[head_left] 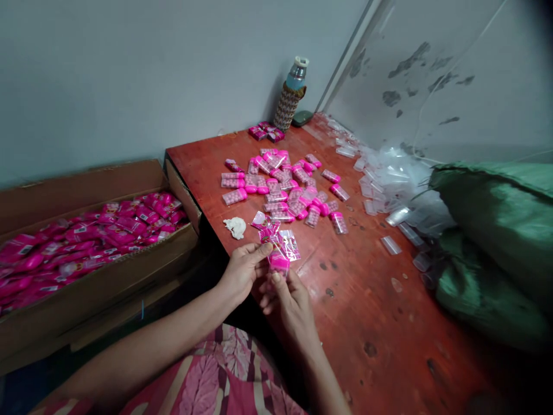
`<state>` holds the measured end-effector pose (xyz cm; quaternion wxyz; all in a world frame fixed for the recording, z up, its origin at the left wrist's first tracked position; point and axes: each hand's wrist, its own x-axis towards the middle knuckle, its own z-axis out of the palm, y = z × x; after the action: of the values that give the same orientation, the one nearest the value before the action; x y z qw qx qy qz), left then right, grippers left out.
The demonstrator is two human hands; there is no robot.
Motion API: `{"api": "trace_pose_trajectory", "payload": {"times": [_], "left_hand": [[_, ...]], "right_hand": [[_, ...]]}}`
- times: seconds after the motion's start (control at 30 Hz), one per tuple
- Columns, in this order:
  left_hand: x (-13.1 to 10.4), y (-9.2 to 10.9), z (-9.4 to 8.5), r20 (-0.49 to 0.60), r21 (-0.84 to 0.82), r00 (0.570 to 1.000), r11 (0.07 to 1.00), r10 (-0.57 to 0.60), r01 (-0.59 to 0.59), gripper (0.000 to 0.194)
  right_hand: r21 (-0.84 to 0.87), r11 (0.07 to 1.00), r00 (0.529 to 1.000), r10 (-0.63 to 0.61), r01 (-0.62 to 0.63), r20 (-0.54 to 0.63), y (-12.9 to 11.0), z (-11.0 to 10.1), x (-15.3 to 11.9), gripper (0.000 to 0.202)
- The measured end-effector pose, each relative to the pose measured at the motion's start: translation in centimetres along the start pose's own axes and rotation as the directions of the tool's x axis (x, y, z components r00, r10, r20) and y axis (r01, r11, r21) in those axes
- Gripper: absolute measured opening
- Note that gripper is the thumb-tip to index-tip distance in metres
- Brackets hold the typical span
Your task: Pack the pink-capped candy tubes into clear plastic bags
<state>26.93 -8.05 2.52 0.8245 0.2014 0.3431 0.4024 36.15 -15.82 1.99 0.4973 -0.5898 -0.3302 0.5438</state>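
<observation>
My left hand (pixel 247 268) pinches a clear and pink printed wrapper above the table's near edge. In my right hand (pixel 290 297) is a small container with a pink cap (pixel 279 264), its cap up against the wrapper. Just beyond my fingers lie printed wrappers (pixel 290 244) and a crumpled white lump (pixel 235 227). Farther back, several clear containers with pink caps and small pink balls inside (pixel 276 196) are heaped on the red table (pixel 345 276).
An open cardboard box (pixel 129 276) full of pink packets (pixel 116 230) stands left of the table. A bottle in a knitted sleeve (pixel 287 106) and dark pink packs (pixel 266 132) are at the back. Clear empty containers (pixel 391 245) and a green sack (pixel 488 248) lie right.
</observation>
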Motion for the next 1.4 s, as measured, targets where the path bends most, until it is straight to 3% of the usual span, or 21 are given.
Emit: {"api": "trace_pose_trajectory", "payload": {"times": [0.13,0.4,0.63,0.73,0.83,0.9,1.13,1.23,1.3,1.4], "left_hand": [[0.0,0.6,-0.2,0.068,0.072,0.997,0.997,-0.029,0.025,0.028],[0.4,0.5,-0.6,0.115,0.248,0.990,0.967,-0.083,0.053,0.023],[0.2,1.7,-0.8,0.273,0.383,0.931,0.915,-0.241,0.125,0.020],[0.4,1.6,-1.0,0.250,0.341,0.946,0.933,-0.206,0.113,0.020],[0.6,1.1,-1.1,0.108,0.211,0.987,0.973,-0.115,0.090,0.017],[0.6,0.7,-1.2,0.058,0.162,0.993,0.982,-0.104,0.093,0.016],[-0.7,-0.5,-0.7,0.239,0.156,0.952,0.975,-0.191,0.156,0.021],[-1.3,1.5,-1.6,0.185,0.121,0.979,0.990,-0.091,0.069,0.020],[-1.7,3.8,-2.8,0.030,0.045,0.994,0.994,0.102,-0.103,0.025],[-1.7,6.6,-4.8,-0.194,0.099,0.894,0.915,0.404,-0.392,0.047]], "right_hand": [[0.059,0.998,0.998,0.013,-0.017,0.057,0.0,0.0,0.2,0.027],[-0.235,0.966,0.991,-0.124,0.108,-0.054,0.8,-0.3,0.6,0.023],[0.144,0.988,0.985,0.033,-0.058,0.168,0.2,-0.6,0.8,0.022],[0.198,0.980,0.995,-0.003,-0.016,0.097,0.1,-0.6,0.8,0.018],[0.275,0.961,0.999,-0.044,0.037,0.019,0.4,-0.7,0.4,0.022],[0.322,0.946,0.999,-0.045,0.044,-0.002,0.6,-0.8,0.3,0.025],[0.322,0.942,0.995,-0.076,0.095,-0.069,0.6,-0.7,1.6,0.024],[0.256,0.964,0.997,-0.075,0.076,-0.013,0.1,-0.9,2.0,0.024],[0.185,0.979,0.997,-0.080,0.082,-0.022,-0.3,-1.7,2.2,0.022],[-0.053,0.989,0.983,-0.146,0.140,-0.114,-0.9,-3.6,2.8,0.017]]}}
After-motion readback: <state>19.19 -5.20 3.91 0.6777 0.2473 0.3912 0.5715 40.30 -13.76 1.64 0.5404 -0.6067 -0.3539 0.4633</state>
